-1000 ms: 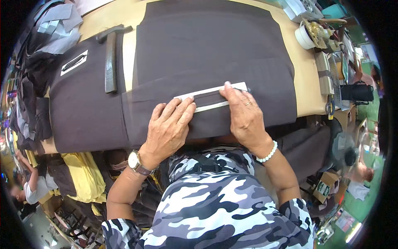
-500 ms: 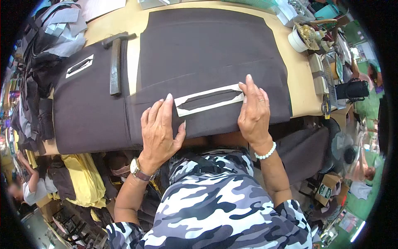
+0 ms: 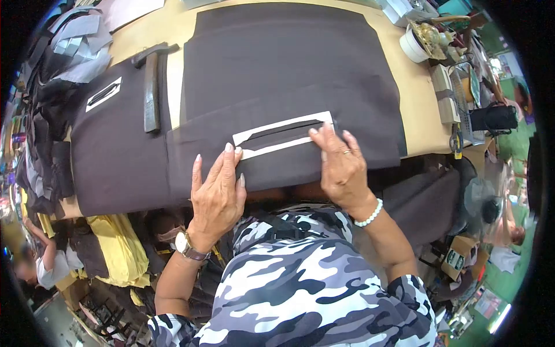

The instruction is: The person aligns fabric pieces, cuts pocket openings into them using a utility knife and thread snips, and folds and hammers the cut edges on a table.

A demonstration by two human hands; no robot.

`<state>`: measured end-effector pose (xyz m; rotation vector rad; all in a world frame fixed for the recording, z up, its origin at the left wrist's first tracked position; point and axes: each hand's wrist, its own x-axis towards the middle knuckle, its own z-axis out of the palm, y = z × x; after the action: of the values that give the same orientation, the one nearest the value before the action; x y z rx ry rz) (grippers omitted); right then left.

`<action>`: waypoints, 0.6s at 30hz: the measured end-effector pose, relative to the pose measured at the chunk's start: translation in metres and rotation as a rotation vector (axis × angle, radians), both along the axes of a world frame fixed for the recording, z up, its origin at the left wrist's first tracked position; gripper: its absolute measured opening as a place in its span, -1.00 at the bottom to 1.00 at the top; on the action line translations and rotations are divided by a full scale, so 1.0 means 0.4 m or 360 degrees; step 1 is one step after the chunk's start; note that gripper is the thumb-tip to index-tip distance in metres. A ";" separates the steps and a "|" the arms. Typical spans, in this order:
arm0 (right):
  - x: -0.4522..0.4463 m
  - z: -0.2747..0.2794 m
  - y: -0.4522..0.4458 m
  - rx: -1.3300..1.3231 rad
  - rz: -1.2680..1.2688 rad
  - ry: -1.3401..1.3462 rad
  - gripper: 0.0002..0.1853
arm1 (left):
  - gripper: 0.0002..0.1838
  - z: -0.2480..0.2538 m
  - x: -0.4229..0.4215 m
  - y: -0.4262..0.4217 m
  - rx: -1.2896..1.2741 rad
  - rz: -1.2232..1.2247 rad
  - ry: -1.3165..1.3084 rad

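A dark brown fabric panel (image 3: 277, 63) lies on the table in front of me. Near its front edge is a long slit opening (image 3: 283, 134) bordered by a white strip (image 3: 277, 148). My left hand (image 3: 217, 184) rests flat at the strip's left end, fingers stretched, fingertips by the lower left corner. At the right end, my right hand (image 3: 344, 170) touches the lower right part of the border with its fingertips, the fingers apart and slightly bent. Neither hand grips anything.
Left of the panel, a hammer (image 3: 151, 92) lies on another dark fabric piece (image 3: 115, 156) with a smaller white-edged slit (image 3: 104, 93). A white bowl (image 3: 413, 49) and scissors (image 3: 457, 141) are at the right. Yellow cloth (image 3: 120, 251) hangs below the table. Another person (image 3: 49, 257) is at far left.
My right hand has slid from the strip's right end down to its lower right edge. My left fingertips have shifted to the lower left corner. The whole view has moved slightly.
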<state>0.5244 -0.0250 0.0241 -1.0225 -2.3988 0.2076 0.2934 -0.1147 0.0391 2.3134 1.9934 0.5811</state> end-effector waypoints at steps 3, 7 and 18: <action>0.030 0.003 0.006 0.0009 -0.0062 -0.0006 -0.46 | -0.39 0.006 -0.012 -0.016 -0.0047 0.0044 0.0001; 0.022 0.020 0.009 -0.0049 -0.0210 0.0084 -0.44 | -0.42 0.016 -0.022 -0.026 -0.0066 0.0152 -0.0144; 0.081 0.103 0.277 -0.0124 0.0072 -0.0503 -0.43 | -0.52 0.021 -0.207 0.055 -0.0360 0.0476 -0.0379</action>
<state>0.5569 0.0857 0.0651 -1.1066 -2.7187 0.1668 0.2106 -0.0927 0.0477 1.7458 2.1716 0.5772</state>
